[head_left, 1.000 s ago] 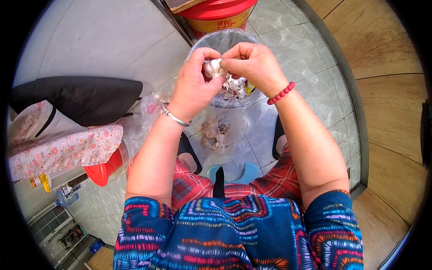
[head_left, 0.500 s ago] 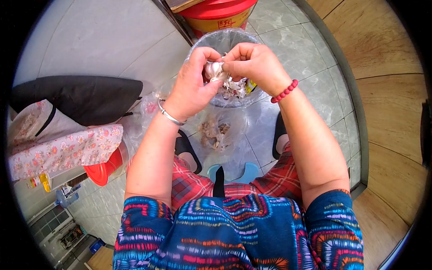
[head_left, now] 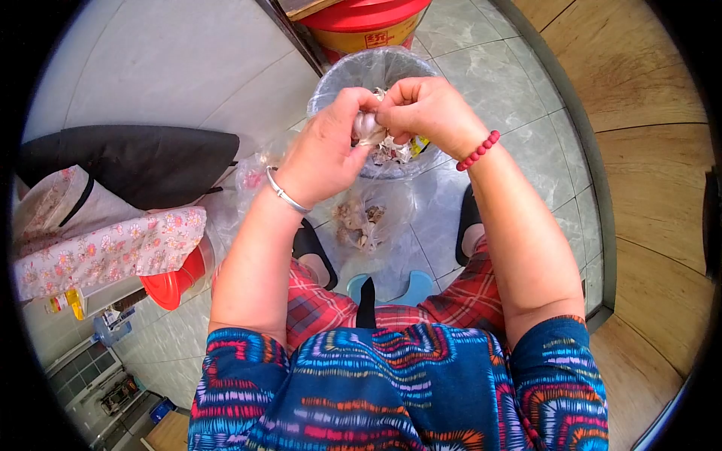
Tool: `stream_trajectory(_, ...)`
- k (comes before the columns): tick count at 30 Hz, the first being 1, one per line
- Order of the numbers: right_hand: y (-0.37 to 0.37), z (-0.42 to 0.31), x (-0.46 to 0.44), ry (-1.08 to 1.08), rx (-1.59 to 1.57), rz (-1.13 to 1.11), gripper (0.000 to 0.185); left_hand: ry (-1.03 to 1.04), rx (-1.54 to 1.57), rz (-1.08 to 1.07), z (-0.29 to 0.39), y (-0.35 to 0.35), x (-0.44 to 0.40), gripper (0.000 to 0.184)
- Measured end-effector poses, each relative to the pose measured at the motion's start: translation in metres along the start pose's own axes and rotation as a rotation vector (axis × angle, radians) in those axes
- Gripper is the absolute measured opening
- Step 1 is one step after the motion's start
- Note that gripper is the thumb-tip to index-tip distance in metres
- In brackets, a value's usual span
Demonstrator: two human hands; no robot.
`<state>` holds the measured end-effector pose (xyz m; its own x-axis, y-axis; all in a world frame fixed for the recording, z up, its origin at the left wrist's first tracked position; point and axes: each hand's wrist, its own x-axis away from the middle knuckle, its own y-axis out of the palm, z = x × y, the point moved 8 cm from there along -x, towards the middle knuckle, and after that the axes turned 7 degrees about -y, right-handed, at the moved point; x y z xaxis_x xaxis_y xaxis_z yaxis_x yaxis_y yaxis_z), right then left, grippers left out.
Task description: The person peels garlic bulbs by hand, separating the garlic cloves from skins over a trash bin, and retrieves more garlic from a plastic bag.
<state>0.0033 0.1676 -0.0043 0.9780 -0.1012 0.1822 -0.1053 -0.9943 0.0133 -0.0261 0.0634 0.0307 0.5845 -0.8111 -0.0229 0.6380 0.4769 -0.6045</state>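
Note:
A whitish garlic bulb (head_left: 366, 128) is held over a round bin lined with clear plastic (head_left: 342, 77). Fingers of my left hand (head_left: 328, 144) wrap round the bulb from the left, thumb below it. My right hand (head_left: 425, 114) pinches at the bulb's right side with thumb and index finger; whether a bit of skin is between them is too small to tell. Inside the bin lie pale papery peels (head_left: 391, 152) and a yellow wrapper (head_left: 419, 143). On the floor below the bin, a clear plastic bag (head_left: 368, 218) holds brownish-white pieces.
Behind the bin stands a red-lidded yellow bucket (head_left: 368, 19). Floral cloth (head_left: 113, 244) and a red container (head_left: 174, 286) are at the left, below a black cloth (head_left: 128, 161). My feet in black slippers (head_left: 312, 252) flank the bag. Wooden panelling (head_left: 647, 173) curves along the right.
The bulb has turned and shifted slightly right and down in my left hand. My left hand has rotated, its back now more to the camera. My right hand has moved slightly right.

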Motion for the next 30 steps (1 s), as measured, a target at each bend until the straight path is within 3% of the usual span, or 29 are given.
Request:
stream_trajectory(2, -0.002, 0.006, -0.002, 0.014, 0.05, -0.003, 0.011, 0.101, -0.041, 0.052, 0.007, 0.0, 0.001, 0.044)
stream_trajectory(11, 0.0, 0.007, -0.001, 0.035, -0.154, -0.035, 0.011, 0.16, -0.071, 0.07, 0.011, -0.006, 0.001, 0.046)
stream_trajectory(14, 0.0, 0.004, -0.002, 0.001, 0.058, -0.023, 0.011, 0.178, -0.224, 0.064, 0.016, -0.003, 0.002, 0.046)
stream_trajectory(24, 0.0, 0.004, -0.001, 0.006, -0.062, 0.021, 0.013, 0.14, -0.165, 0.083, 0.009, -0.008, -0.001, 0.047)
stream_trajectory(30, -0.002, 0.005, -0.004, -0.003, -0.02, 0.002, 0.012, 0.219, -0.247, 0.086, 0.017, -0.005, 0.001, 0.049)
